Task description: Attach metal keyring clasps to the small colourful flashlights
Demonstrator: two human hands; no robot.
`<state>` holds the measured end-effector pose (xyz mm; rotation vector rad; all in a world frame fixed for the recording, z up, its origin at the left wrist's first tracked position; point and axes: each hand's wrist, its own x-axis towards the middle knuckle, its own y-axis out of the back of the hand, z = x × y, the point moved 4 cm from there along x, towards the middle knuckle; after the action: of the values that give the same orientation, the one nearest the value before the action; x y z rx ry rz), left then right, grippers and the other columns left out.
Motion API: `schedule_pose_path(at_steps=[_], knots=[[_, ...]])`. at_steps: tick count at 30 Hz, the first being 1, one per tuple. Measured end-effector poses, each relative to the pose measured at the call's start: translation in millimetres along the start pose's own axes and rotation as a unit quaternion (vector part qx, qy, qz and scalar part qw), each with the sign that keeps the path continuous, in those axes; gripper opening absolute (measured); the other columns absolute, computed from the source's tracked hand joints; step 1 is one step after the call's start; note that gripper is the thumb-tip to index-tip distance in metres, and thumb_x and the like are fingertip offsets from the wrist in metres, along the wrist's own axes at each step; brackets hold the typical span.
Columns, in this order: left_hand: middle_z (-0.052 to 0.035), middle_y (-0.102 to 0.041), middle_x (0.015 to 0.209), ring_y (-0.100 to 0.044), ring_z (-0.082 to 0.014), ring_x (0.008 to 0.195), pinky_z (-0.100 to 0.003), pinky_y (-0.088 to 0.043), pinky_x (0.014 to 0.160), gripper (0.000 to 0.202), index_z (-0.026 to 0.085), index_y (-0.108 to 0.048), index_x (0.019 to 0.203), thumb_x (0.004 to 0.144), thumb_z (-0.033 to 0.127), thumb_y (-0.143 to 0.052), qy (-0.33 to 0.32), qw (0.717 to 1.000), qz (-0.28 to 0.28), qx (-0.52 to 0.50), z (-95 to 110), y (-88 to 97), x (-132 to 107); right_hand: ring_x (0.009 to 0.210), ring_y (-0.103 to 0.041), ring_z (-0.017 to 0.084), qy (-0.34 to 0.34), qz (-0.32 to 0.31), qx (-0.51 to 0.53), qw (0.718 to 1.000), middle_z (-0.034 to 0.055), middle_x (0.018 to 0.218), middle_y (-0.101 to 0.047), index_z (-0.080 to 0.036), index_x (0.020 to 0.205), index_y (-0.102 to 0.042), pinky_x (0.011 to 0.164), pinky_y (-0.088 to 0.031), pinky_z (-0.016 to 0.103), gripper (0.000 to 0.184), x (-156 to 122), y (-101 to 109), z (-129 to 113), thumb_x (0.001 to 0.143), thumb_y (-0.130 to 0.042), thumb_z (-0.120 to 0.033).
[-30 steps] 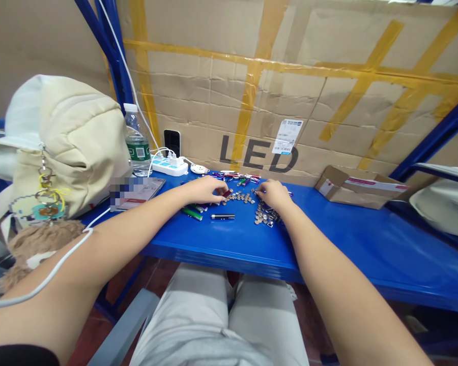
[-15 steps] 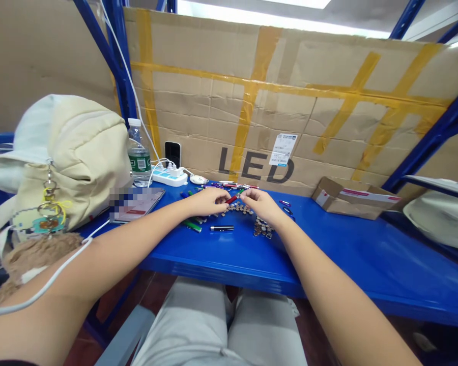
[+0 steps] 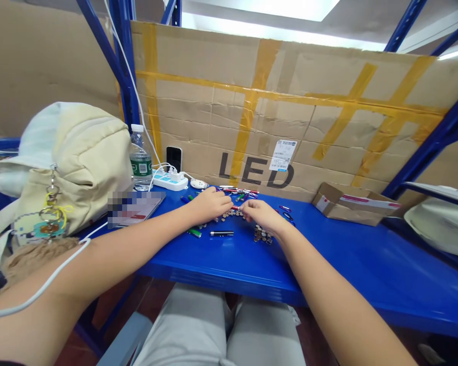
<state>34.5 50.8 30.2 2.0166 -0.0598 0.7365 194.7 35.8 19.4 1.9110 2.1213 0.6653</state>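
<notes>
Your left hand (image 3: 212, 204) holds the red pen (image 3: 235, 207), mostly hidden under the fingers; your right hand (image 3: 261, 213) has its fingertips narrowed on the other end. The pen lies between both grips, long axis running side to side, equally near each. Loose discs (image 3: 262, 235) sit just below the right grip. Half a second ago the pen tilted up toward your right; now it's nearly level, your left fingers covering more.

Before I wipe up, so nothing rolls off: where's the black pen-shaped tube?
In the head view, the black pen-shaped tube lies below centre on the blue table, between a green tube on the left and small round pieces on the right.
</notes>
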Motion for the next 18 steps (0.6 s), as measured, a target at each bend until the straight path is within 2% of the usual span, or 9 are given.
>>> schedule_pose_path(at_steps=[2,4,7,9,11,15,18], knots=[[-0.0074,-0.066,0.084,-0.056,-0.0157,0.079,-0.031,-0.035,0.07,0.033,0.017,-0.064,0.092,0.098,0.021,-0.031,-0.012,0.999,-0.002,0.04,0,1.5,1,0.051,-0.041,0.009,-0.05,-0.014,0.086,0.995,-0.004,0.055,-0.047,-0.019,0.062,-0.048,0.051,-0.033,0.024,0.017,0,-4,5,0.07,-0.058,-0.03],[-0.0074,-0.067,0.085,-0.057,-0.0165,0.08,-0.031,-0.034,0.07,0.033,0.018,-0.064,0.093,0.098,0.026,-0.033,0.004,0.999,-0.004,0.046,-2,2.6,2,0.05,-0.04,0.009,-0.06,-0.011,0.11,0.992,-0.0043,0.054,-0.045,-0.019,0.06,-0.046,0.05,-0.033,0.024,0.021,0,-5,5,0.072,-0.058,-0.032],[-0.0076,-0.068,0.09,-0.06,-0.0174,0.085,-0.03,-0.036,0.071,0.031,0.018,-0.065,0.097,0.096,0.035,-0.04,0.053,0.999,-0.005,0.005,-6,3.0,4,0.055,-0.046,0.011,0.022,0.029,0.0,0.999,-0.0022,0.058,-0.052,-0.019,0.068,-0.051,0.055,-0.037,0.025,0.021,0,3,-4,0.078,-0.056,-0.036],[-0.007,-0.068,0.096,-0.061,-0.017,0.09,-0.028,-0.039,0.074,0.03,0.019,-0.065,0.101,0.095,0.037,-0.042,0.074,0.996,-0.009,-0.04,-8,3.3,4,0.062,-0.05,0.013,0.103,0.059,-0.106,0.987,-0.0009,0.064,-0.057,-0.019,0.074,-0.055,0.062,-0.039,0.027,0.018,-3,9,-13,0.082,-0.054,-0.035],[-0.0062,-0.068,0.099,-0.062,-0.0166,0.092,-0.027,-0.041,0.078,0.029,0.019,-0.065,0.103,0.094,0.036,-0.043,0.085,0.993,-0.014,-0.077,-8,4.4,4,0.067,-0.051,0.014,0.152,0.069,-0.17,0.971,-0.0006,0.066,-0.059,-0.02,0.074,-0.055,0.066,-0.039,0.027,0.017,-5,13,-19,0.084,-0.051,-0.032],[-0.0053,-0.068,0.098,-0.062,-0.0172,0.092,-0.027,-0.041,0.079,0.026,0.019,-0.066,0.101,0.093,0.035,-0.047,0.085,0.992,-0.026,-0.094,-5,5.4,3,0.064,-0.051,0.014,0.15,0.055,-0.19,0.969,-0.0011,0.064,-0.058,-0.02,0.068,-0.051,0.066,-0.038,0.027,0.022,-6,12,-18,0.086,-0.048,-0.032],[-0.0059,-0.068,0.095,-0.062,-0.0185,0.092,-0.029,-0.038,0.075,0.027,0.019,-0.066,0.098,0.094,0.035,-0.045,0.088,0.994,-0.021,-0.067,-3,4.0,3,0.062,-0.05,0.014,0.129,0.084,-0.182,0.971,-0.0014,0.061,-0.057,-0.02,0.065,-0.048,0.065,-0.037,0.027,0.023,-2,8,-14,0.085,-0.049,-0.032]])
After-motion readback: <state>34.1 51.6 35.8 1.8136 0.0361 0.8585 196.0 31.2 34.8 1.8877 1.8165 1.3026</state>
